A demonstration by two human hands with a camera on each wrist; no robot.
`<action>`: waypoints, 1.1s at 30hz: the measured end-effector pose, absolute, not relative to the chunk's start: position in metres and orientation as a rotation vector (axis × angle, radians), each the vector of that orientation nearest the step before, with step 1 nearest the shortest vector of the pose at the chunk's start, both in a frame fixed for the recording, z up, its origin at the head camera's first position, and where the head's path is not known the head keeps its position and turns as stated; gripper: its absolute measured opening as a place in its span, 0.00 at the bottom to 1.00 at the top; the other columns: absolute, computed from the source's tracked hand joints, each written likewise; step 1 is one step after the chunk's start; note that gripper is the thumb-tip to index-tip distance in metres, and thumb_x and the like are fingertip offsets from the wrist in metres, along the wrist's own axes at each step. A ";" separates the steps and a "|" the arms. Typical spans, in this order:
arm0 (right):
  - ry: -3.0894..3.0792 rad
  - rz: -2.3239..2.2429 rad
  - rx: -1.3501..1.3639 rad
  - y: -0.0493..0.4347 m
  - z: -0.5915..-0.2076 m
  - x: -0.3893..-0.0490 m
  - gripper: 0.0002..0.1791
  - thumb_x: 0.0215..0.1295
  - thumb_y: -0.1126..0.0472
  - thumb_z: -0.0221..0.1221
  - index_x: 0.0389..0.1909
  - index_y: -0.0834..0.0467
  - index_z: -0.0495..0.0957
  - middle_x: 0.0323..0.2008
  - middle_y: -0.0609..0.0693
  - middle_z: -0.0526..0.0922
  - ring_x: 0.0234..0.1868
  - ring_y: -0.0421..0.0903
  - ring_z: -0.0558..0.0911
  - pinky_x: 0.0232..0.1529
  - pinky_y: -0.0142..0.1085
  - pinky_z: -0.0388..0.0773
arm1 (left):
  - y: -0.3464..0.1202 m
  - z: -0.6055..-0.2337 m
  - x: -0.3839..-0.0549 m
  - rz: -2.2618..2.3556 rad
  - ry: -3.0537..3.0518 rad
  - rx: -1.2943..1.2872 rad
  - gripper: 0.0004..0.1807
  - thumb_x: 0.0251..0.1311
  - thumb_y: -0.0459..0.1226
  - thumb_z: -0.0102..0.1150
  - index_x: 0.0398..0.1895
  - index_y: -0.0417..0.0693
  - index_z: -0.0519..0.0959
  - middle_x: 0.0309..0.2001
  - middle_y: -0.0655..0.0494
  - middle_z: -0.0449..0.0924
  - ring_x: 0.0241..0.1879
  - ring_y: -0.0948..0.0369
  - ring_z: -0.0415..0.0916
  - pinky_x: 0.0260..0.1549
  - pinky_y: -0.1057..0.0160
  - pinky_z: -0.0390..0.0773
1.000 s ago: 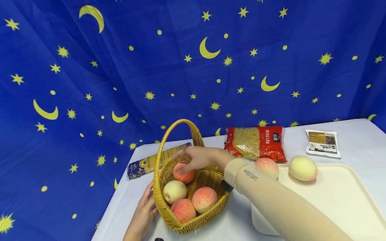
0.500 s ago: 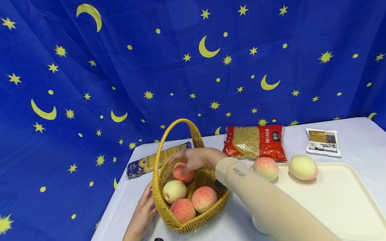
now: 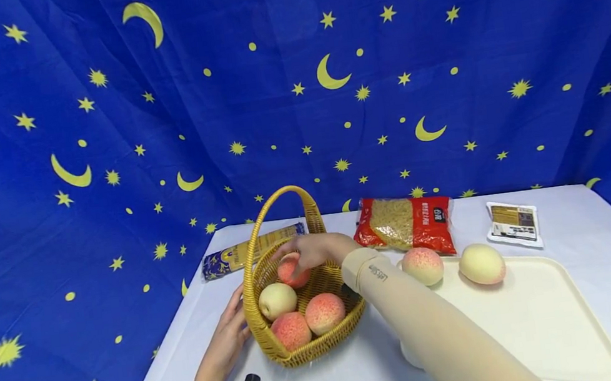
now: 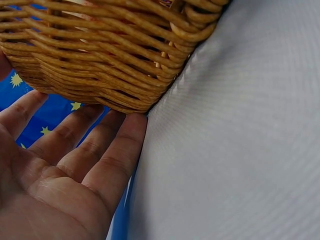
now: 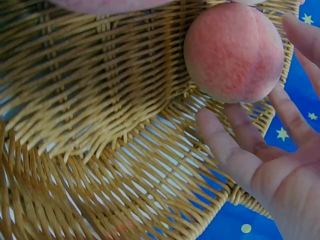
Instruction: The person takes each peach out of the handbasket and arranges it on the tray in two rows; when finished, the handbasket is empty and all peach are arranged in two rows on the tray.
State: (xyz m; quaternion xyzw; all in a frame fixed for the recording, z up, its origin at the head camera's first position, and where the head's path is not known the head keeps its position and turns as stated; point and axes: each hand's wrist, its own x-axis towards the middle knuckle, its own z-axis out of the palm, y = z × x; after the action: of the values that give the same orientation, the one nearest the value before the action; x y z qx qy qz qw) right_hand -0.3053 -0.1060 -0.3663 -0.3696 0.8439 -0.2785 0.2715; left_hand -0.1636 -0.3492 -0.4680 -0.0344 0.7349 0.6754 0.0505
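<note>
A wicker basket point(image 3: 326, 346) with a tall arched handle stands on the table, holding several fruits. My right hand point(image 3: 312, 250) reaches in under the handle beside a red peach point(image 5: 232, 52). In the right wrist view its fingers spread at the peach's lower side, with the thumb apart from it. My left hand point(image 4: 65, 175) lies at the basket's left outer side, fingers extended and fingertips touching the weave. Near the red peach sit a pale yellow fruit point(image 3: 277, 300) and two pink peaches, one in front point(image 3: 291, 332) and one to its right point(image 3: 325, 314).
On the right, a cream tray point(image 3: 546, 314) bears a pink peach point(image 3: 423, 266) and a pale yellow peach point(image 3: 482, 263). Behind are a red pasta bag point(image 3: 403, 226), a blue-and-yellow pasta packet point(image 3: 234, 258) and a small white-edged pack point(image 3: 514, 224). A starry blue curtain point(image 3: 272, 94) hangs behind.
My right hand and forearm have shifted slightly left, staying at the red peach. The left hand and basket keep their places; the whole view shifts a little.
</note>
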 end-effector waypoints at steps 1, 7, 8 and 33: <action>2.289 -0.734 -0.988 -0.105 -0.366 -0.305 0.34 0.72 0.59 0.69 0.77 0.43 0.74 0.87 0.61 0.50 0.88 0.59 0.50 0.82 0.57 0.60 | -0.349 -0.468 -0.164 2.058 2.239 -0.103 0.33 0.84 0.45 0.45 0.87 0.59 0.53 0.86 0.46 0.55 0.64 0.81 0.71 0.68 0.58 0.72; 2.392 -0.616 -0.969 -0.106 -0.367 -0.303 0.35 0.70 0.63 0.69 0.76 0.43 0.75 0.87 0.64 0.50 0.87 0.57 0.54 0.64 0.44 0.73 | -0.349 -0.468 -0.164 2.061 2.240 -0.108 0.33 0.84 0.45 0.45 0.87 0.59 0.53 0.86 0.46 0.55 0.64 0.83 0.70 0.67 0.60 0.72; 2.402 -0.604 -0.971 -0.106 -0.367 -0.303 0.35 0.69 0.64 0.68 0.76 0.43 0.75 0.86 0.63 0.52 0.85 0.56 0.57 0.63 0.43 0.73 | -0.349 -0.468 -0.164 2.059 2.241 -0.113 0.33 0.83 0.45 0.45 0.87 0.59 0.53 0.86 0.46 0.55 0.64 0.82 0.70 0.67 0.60 0.72; 2.180 -0.814 -0.602 -0.090 -0.376 -0.301 0.44 0.70 0.50 0.71 0.83 0.49 0.63 0.76 0.58 0.71 0.69 0.62 0.79 0.70 0.60 0.77 | -0.348 -0.467 -0.164 2.044 2.246 -0.137 0.34 0.84 0.45 0.45 0.88 0.59 0.52 0.87 0.47 0.54 0.84 0.48 0.53 0.72 0.53 0.70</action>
State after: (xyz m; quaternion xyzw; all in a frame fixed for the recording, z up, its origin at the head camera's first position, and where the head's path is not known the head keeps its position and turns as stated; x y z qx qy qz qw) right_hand -0.3014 -0.0895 -0.3759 -0.2338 0.8459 -0.3157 0.3607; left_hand -0.1640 -0.3481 -0.4670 -0.0450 0.7378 0.6716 0.0506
